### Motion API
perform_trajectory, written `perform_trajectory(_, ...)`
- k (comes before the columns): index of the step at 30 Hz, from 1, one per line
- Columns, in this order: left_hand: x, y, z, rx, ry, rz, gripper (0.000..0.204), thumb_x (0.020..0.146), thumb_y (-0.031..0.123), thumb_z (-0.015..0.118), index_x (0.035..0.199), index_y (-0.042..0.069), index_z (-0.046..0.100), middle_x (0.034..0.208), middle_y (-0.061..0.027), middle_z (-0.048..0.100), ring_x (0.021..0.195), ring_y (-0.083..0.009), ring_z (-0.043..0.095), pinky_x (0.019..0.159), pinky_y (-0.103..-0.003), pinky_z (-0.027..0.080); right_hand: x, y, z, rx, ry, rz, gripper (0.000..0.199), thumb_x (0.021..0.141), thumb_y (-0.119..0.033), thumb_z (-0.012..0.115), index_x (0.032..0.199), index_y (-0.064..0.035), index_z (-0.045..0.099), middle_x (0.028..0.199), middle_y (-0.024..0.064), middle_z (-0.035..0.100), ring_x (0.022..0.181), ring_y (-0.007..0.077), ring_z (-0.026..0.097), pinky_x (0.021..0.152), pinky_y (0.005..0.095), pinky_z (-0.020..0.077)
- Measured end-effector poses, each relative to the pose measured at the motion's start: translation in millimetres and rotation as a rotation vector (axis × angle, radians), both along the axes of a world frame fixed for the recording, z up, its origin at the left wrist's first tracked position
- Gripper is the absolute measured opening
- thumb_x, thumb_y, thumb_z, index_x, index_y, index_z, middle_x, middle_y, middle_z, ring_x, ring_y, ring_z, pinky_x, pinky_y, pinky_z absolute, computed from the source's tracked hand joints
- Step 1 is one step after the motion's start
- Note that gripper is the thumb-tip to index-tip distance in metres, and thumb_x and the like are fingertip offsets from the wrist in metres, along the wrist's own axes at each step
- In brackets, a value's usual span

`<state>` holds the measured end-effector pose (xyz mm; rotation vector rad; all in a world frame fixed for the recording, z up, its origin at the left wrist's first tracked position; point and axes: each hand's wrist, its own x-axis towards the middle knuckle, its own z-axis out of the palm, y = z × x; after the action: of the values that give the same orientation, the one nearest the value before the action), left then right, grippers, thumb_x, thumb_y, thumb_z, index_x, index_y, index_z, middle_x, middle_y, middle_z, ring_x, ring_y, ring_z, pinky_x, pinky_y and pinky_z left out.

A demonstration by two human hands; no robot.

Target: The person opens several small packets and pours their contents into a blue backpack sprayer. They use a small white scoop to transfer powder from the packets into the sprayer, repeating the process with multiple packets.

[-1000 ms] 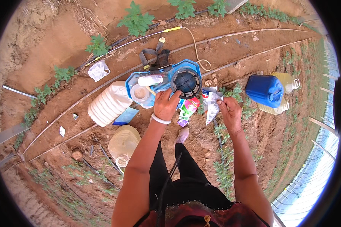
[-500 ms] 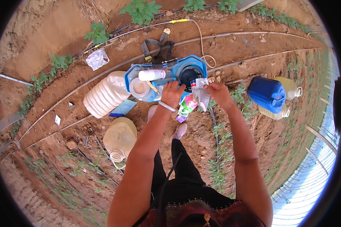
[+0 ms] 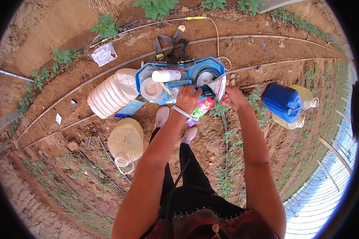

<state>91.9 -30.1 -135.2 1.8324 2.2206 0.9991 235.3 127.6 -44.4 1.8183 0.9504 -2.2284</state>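
Observation:
A blue backpack sprayer (image 3: 211,60) stands in front of me with its round dark filler opening (image 3: 196,75) at the right. My right hand (image 3: 235,98) pinches a white foil packet (image 3: 218,86), tilted with its upper part over that opening. A whitish patch shows inside the opening; I cannot tell whether it is powder or foam. My left hand (image 3: 187,98) rests on the sprayer's near edge, left of the opening, fingers stretched and thumb apart. A white bottle (image 3: 166,75) lies across the top, beside a round pale lid (image 3: 152,89). Below my hands is a pink-and-green packet (image 3: 204,106).
Left stand a ribbed white jug (image 3: 111,94) and a yellowish jug (image 3: 125,139), with a blue packet (image 3: 131,108) between. Right are a blue jerrycan (image 3: 281,102) and pale jugs (image 3: 301,95). Behind lie straps (image 3: 172,44), a spray wand (image 3: 155,26), its hose (image 3: 218,38) and a plastic bag (image 3: 104,54).
The white packet has tipped over the filler opening, and a whitish patch now shows there. My right hand has turned with it. My left hand has shifted slightly right and nearer along the edge.

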Motion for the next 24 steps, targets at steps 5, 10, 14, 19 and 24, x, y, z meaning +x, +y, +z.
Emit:
perform_trajectory(5,1.5,2.6,4.3,-0.007,-0.018,-0.011,0.021,0.073,0.01,0.066,0.093,0.011,0.071,0.087,-0.0099,0.058,0.081,-0.0275,0.06,0.073,-0.04,0.048,6.6,-3.9,-5.4,-0.008,0.012,-0.063,0.026,0.091,-0.026,0.053,0.07,-0.0135,0.048,0.055,-0.007,0.036,0.046,0.0072,0.03,0.049,0.0276,0.0384)
perform_trajectory(10,2.3,3.2,3.5,-0.006,-0.002,-0.017,0.022,0.072,0.01,0.066,0.094,0.011,0.071,0.088,-0.0099,0.059,0.081,-0.0275,0.061,0.073,-0.04,0.048,17.4,-7.7,-18.9,-0.045,0.098,-0.219,0.027,0.093,-0.027,0.049,0.07,-0.0137,0.046,0.054,-0.0064,0.035,0.045,0.0083,0.03,0.049,0.0283,0.038)
perform_trajectory(14,2.4,0.4,2.9,-0.025,0.005,-0.02,0.022,0.072,0.01,0.066,0.094,0.011,0.071,0.089,-0.0106,0.06,0.081,-0.0278,0.061,0.073,-0.041,0.048,4.7,-15.5,-25.5,-0.004,-0.122,-0.129,0.029,0.093,-0.028,0.048,0.068,-0.0135,0.045,0.054,-0.0058,0.036,0.043,0.0093,0.03,0.045,0.0294,0.0357)
perform_trajectory(19,4.4,0.3,5.6,-0.042,0.008,-0.028,0.021,0.074,0.011,0.065,0.094,0.01,0.07,0.087,-0.0115,0.059,0.082,-0.0285,0.061,0.073,-0.041,0.049,-1.5,-19.5,-17.9,0.093,-0.19,-0.036,0.032,0.09,-0.029,0.051,0.062,-0.0152,0.043,0.052,-0.0052,0.036,0.043,0.0097,0.031,0.046,0.0265,0.0324)
perform_trajectory(24,6.9,2.7,4.3,0.009,0.019,-0.009,0.019,0.074,0.01,0.064,0.093,0.009,0.07,0.086,-0.0109,0.059,0.082,-0.028,0.061,0.073,-0.041,0.049,7.8,-18.6,-23.2,0.111,-0.171,0.028,0.031,0.089,-0.03,0.053,0.064,-0.0137,0.046,0.052,-0.0048,0.038,0.043,0.0096,0.032,0.046,0.0282,0.0335)
